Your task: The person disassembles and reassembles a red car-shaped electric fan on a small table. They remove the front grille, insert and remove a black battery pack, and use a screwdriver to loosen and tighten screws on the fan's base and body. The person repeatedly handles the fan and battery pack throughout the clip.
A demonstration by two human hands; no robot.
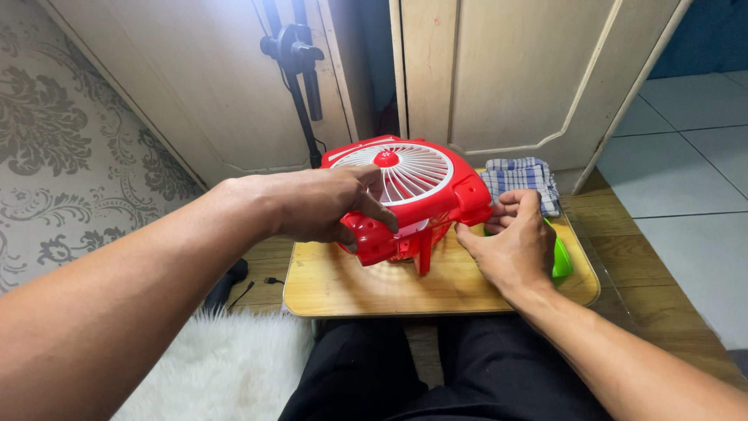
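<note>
A red portable fan with a white grille lies tilted face up on a small wooden table. My left hand grips the fan's near left corner, thumb under the edge and fingers over the grille rim. My right hand rests on the table at the fan's right side, its fingertips touching the red casing near a corner. A green object lies mostly hidden under my right hand.
A blue and white checked cloth lies folded at the table's far right. A black stand with a clamp rises behind the fan, in front of cream cabinet doors. A white fluffy rug and a black cable lie left.
</note>
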